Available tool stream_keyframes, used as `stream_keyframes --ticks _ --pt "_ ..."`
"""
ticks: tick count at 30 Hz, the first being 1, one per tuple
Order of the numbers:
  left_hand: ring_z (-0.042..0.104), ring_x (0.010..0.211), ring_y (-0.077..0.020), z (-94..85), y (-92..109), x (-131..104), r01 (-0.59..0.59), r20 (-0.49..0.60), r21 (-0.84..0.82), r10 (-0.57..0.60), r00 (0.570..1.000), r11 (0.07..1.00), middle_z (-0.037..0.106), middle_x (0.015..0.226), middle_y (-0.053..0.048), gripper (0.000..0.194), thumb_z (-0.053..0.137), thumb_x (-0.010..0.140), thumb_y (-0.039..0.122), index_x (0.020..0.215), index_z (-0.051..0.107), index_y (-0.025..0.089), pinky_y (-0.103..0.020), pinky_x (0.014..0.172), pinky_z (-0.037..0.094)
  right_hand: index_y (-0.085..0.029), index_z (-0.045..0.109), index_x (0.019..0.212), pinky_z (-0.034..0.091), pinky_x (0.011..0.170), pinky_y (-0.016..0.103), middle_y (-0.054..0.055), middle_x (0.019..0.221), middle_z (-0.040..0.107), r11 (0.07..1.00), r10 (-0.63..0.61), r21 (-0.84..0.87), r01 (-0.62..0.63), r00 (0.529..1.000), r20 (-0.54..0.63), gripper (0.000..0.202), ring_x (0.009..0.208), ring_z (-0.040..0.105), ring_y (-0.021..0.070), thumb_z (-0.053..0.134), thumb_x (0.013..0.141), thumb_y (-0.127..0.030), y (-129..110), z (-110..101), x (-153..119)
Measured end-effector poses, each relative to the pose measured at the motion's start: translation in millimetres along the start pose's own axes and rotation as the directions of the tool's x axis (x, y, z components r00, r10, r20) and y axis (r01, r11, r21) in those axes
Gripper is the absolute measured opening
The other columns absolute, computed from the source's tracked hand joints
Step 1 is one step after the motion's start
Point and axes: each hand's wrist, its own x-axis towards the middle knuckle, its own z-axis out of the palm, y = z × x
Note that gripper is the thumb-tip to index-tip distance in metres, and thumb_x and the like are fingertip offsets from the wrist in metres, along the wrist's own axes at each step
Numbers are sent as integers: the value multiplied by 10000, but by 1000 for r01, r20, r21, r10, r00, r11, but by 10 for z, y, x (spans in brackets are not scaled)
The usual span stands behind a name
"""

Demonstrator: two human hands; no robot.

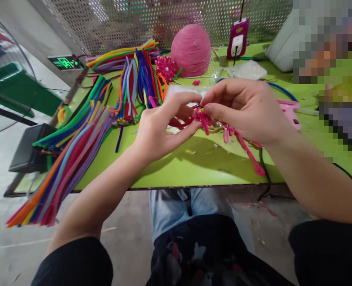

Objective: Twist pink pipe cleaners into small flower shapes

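Above the green tabletop [164,171], my left hand [156,129] and my right hand [247,109] meet over a bright pink pipe cleaner piece [205,122]. Its short fuzzy ends stick out between the fingers. My left thumb and fingers pinch it from the left. On the other side, the right thumb and forefinger are closed on its top, partly hiding it. Below my right hand, a longer pink pipe cleaner strand [249,153] hangs toward the table edge and ends in a small loop; whether it joins the held piece I cannot tell.
Bundles of coloured pipe cleaners [83,147] lie on the left, some overhanging the edge. Behind my hands are a pink ball [190,49], a pink fuzzy flower [165,68] and a purple device [238,39]. A pink tool [292,113] lies right; a black box [31,149] stands left.
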Motion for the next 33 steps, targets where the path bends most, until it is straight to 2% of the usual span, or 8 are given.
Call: stream_keyframes --ticks 8,14,17,21,23,26,29,33 --pt "803 851 -172 -27 47 -33 -205 -13 278 217 976 939 812 957 -28 128 691 1042 282 1132 783 279 -298 774 649 -230 784 913 561 648 250 -22 787 738 995 -86 -57 84 996 -36 192 696 663 109 949 895 -328 -36 63 -53" --pt "733 631 -117 42 248 38 192 -89 -145 -206 975 971 753 765 8 162 688 1039 323 908 740 245 -239 539 591 -262 760 983 639 754 322 3 934 776 959 -214 -205 195 974 -76 184 803 718 163 872 967 -407 -57 80 -132" --pt "655 473 -86 47 201 110 416 47 -462 -447 894 784 714 670 35 241 731 1029 391 857 700 225 -195 385 478 -302 742 1041 645 956 407 21 1080 805 760 -466 -486 432 883 57 40 1028 762 218 744 1050 -263 -40 31 -171" --pt "659 494 -100 15 84 140 509 174 -403 -482 859 761 688 657 22 263 720 1035 424 871 706 220 -209 399 472 -345 747 1093 606 1063 434 -8 1181 805 459 -616 -602 653 722 314 244 1151 761 215 599 1081 -152 37 5 -170" --pt "660 523 -99 7 86 117 437 73 -294 -436 897 850 672 651 24 275 719 1037 451 880 698 226 -216 435 486 -341 729 1119 614 1049 399 0 1219 775 637 -556 -546 544 815 162 150 1152 751 204 655 1073 -219 64 46 -142" --pt "674 591 -96 27 147 59 289 -109 -61 -294 950 955 648 655 36 290 705 1044 490 899 684 241 -224 527 522 -285 669 1080 643 806 324 15 1089 753 963 -186 -207 171 981 -53 238 883 736 165 829 987 -434 66 133 -77" --pt "662 608 -88 64 184 25 205 -140 68 -195 971 976 652 669 40 328 685 1052 528 889 672 244 -239 576 537 -253 642 932 610 662 311 -12 804 694 998 55 -43 -54 998 11 358 670 659 149 871 937 -528 63 177 -31" --pt "573 498 -50 78 128 63 222 -167 -55 -228 959 974 620 625 61 431 692 1042 601 835 608 233 -237 469 480 -271 699 928 642 795 376 28 880 718 970 -162 -203 137 980 -113 205 797 705 203 845 973 -408 118 145 -74"
